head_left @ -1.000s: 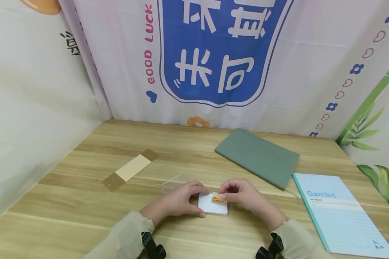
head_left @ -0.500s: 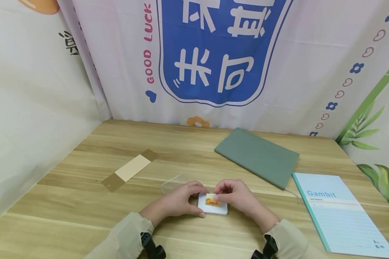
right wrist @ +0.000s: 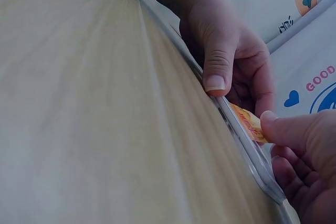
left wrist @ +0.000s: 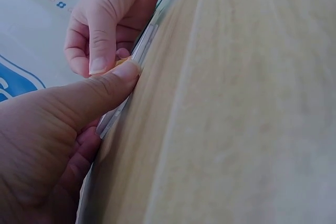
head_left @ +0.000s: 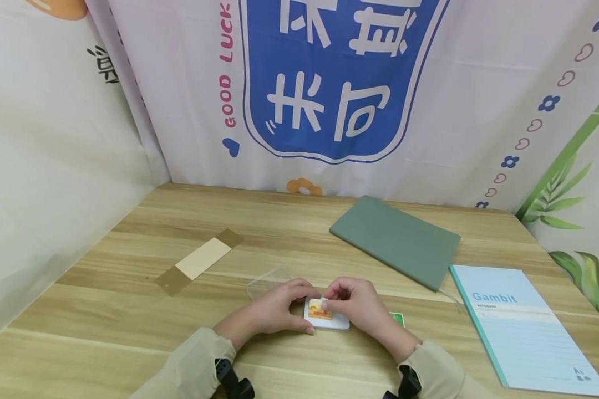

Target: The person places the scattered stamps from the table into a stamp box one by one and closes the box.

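A flat white case (head_left: 340, 322) with rounded corners lies on the table in front of the person. Its side looks like clear plastic in the right wrist view. The left hand (head_left: 284, 307) grips the case's left end, thumb on the near edge and fingers at the far edge. Between thumb and forefinger, the right hand (head_left: 354, 305) pinches a small orange-and-yellow picture card (head_left: 320, 310) over the left part of the white top. In the right wrist view, the card (right wrist: 249, 123) stands tilted up from the case, thin and slightly bent. The right fingertips partly cover it.
A clear plastic lid (head_left: 264, 281) lies behind the left hand. A small green card (head_left: 398, 318) shows beside the right wrist. Farther out are a brown-and-cream strip (head_left: 203, 259), a dark green notebook (head_left: 396, 241) and a light blue notebook (head_left: 526, 332).
The right hand has slid left with the picture card, from the case's right side to its left part. The green card has come into view by the right wrist. The left hand stays put.
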Tool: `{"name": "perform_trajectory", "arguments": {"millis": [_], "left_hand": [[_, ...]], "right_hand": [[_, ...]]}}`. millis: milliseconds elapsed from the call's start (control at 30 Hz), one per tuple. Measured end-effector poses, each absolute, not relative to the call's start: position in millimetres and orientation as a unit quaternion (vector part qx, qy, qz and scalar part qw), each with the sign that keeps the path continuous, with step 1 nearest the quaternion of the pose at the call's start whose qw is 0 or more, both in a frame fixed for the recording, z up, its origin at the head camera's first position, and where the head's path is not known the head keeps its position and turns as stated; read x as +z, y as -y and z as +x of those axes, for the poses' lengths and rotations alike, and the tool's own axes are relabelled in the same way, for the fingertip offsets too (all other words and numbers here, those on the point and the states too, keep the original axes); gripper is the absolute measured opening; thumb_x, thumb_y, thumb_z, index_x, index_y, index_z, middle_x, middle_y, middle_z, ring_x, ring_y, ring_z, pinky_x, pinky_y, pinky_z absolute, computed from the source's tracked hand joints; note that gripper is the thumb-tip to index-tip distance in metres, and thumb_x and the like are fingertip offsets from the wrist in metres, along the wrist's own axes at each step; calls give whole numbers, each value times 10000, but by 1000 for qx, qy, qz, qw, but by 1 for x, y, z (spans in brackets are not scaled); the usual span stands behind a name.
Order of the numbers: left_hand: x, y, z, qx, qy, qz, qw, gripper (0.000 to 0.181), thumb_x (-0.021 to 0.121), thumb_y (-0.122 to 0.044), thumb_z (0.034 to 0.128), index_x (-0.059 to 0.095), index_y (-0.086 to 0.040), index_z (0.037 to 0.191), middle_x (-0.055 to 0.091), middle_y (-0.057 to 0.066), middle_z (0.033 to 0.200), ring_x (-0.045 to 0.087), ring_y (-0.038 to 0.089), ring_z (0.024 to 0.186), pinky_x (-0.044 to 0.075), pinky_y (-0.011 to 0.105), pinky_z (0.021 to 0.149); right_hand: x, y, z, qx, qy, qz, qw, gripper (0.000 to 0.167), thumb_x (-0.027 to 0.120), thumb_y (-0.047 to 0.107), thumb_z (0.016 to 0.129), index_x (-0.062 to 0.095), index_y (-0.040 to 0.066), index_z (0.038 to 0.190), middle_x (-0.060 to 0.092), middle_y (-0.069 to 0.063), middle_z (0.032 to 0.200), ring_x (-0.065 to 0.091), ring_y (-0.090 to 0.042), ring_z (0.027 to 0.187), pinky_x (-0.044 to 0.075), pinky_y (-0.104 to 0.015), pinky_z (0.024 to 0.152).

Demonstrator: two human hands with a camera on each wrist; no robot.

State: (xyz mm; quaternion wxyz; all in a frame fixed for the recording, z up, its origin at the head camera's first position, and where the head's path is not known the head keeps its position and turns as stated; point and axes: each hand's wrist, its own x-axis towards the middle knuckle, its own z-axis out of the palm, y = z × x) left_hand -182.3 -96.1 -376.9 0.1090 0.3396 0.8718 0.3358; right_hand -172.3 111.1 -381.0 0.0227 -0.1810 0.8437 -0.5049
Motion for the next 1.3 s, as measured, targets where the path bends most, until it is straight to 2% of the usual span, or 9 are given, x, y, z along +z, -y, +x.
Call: {"name": "perform_trajectory", "arguments": {"millis": [167,567,1000,1300], "left_hand": [[-377,96,-182,335,-872,341,106,541,780,-354,724,606,-165,1201,552,-52,1162,502,98,1000,437,268,895],[-377,96,-182,340,-869,346,101,547,785,-335,721,605,-131,1196,553,-36,1185,498,128,1116,402,330,992],[-380,97,-183,341,-869,342,107,542,778,-371,720,605,-147,1182,544,-53,1169,500,113,1074,414,318,968],[-379,97,-183,333,-875,335,106,532,780,-365,720,607,-151,1175,540,-33,1197,501,122,1066,421,317,952]], "right_hand": [[-384,-110,-172,-494,-848,-190,-1,100,762,130,749,671,101,777,609,19,717,514,-70,651,441,-185,580],[-386,-109,-173,-469,-857,-213,-29,105,770,123,736,672,106,772,604,45,730,502,-44,655,451,-184,588],[-382,-112,-173,-494,-853,-169,-6,114,750,199,771,668,123,790,609,23,741,513,-86,669,440,-186,587],[-364,-132,-172,-507,-852,-126,-13,117,690,111,821,657,46,912,606,-17,790,522,-112,708,452,-203,608]]}}
